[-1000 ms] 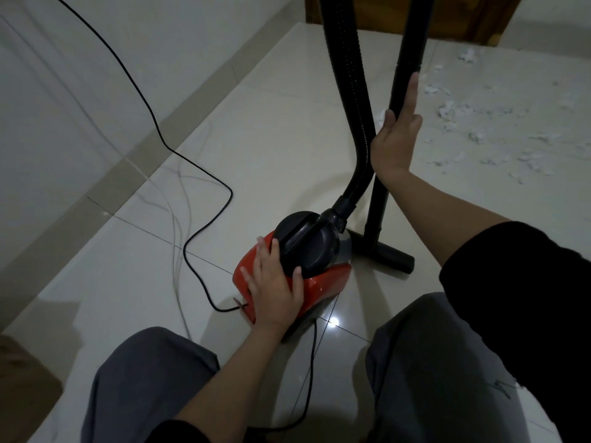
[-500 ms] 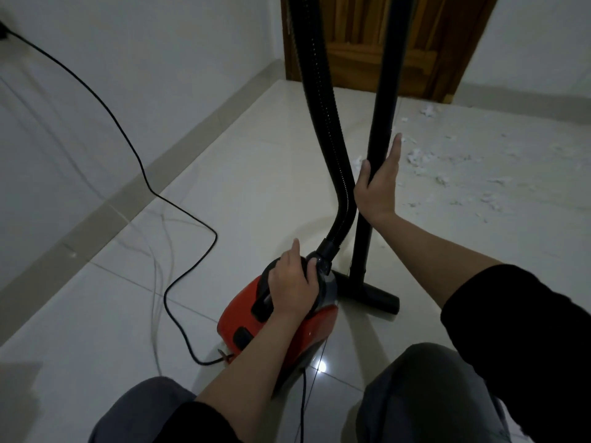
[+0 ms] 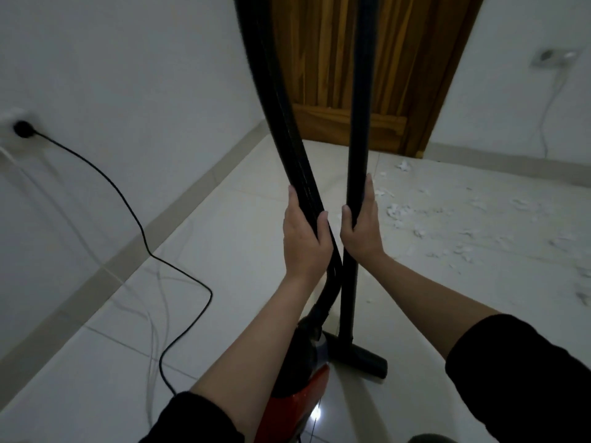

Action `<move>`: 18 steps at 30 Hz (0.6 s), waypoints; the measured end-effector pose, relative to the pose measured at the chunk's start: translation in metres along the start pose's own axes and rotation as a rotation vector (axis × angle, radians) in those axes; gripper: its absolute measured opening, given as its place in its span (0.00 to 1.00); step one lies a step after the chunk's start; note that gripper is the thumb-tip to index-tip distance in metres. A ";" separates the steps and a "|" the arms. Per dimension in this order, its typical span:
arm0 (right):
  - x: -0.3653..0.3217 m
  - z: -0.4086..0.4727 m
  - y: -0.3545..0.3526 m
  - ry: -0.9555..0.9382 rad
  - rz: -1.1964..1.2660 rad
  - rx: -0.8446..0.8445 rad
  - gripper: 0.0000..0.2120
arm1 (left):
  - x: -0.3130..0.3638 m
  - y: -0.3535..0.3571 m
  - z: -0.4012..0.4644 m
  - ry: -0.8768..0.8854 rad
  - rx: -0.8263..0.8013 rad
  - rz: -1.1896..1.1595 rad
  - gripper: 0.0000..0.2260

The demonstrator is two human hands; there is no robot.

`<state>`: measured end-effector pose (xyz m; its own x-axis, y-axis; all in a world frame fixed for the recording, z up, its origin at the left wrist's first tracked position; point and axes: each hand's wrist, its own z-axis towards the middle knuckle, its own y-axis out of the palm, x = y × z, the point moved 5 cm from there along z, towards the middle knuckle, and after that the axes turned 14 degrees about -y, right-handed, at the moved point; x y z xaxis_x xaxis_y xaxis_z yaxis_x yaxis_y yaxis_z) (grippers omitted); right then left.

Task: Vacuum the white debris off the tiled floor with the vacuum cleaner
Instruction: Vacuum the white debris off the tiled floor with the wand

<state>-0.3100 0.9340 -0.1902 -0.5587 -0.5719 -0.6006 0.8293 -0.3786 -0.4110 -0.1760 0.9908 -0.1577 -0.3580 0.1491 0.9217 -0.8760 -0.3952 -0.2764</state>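
Note:
A red and black vacuum cleaner point(image 3: 297, 401) stands on the pale tiled floor point(image 3: 243, 251) just in front of me, partly hidden by my left forearm. Its ribbed black hose point(image 3: 281, 116) rises from the body, and my left hand point(image 3: 305, 238) grips it. The rigid black wand point(image 3: 359, 123) stands upright beside it, with my right hand point(image 3: 359, 228) wrapped around it. The wand's floor nozzle point(image 3: 358, 354) rests flat on the tiles. White debris point(image 3: 447, 225) lies scattered over the floor to the right.
The black power cord point(image 3: 140, 231) runs from a wall socket point(image 3: 20, 127) at the left across the floor toward the vacuum. A wooden door point(image 3: 361, 68) is straight ahead. White walls with a beige skirting bound the floor on the left and behind.
My left hand left the vacuum's body and rose to grip the hose. My right hand closed around the wand. My view has tilted up as I rose from a crouch.

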 end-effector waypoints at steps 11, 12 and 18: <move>-0.104 0.129 -0.093 0.167 0.001 0.087 0.31 | 0.239 -0.076 0.075 0.166 0.130 0.006 0.30; -0.114 0.143 -0.103 0.162 -0.020 0.084 0.30 | 0.261 -0.082 0.081 0.207 0.113 0.023 0.29; -0.177 0.209 -0.154 0.144 0.036 0.011 0.30 | 0.355 -0.099 0.115 0.252 0.023 0.198 0.23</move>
<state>-0.3374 0.9411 0.1229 -0.5236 -0.4755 -0.7070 0.8483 -0.3686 -0.3802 -0.1792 0.9785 0.2282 -0.5925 0.2857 0.7532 -0.7745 -0.4593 -0.4350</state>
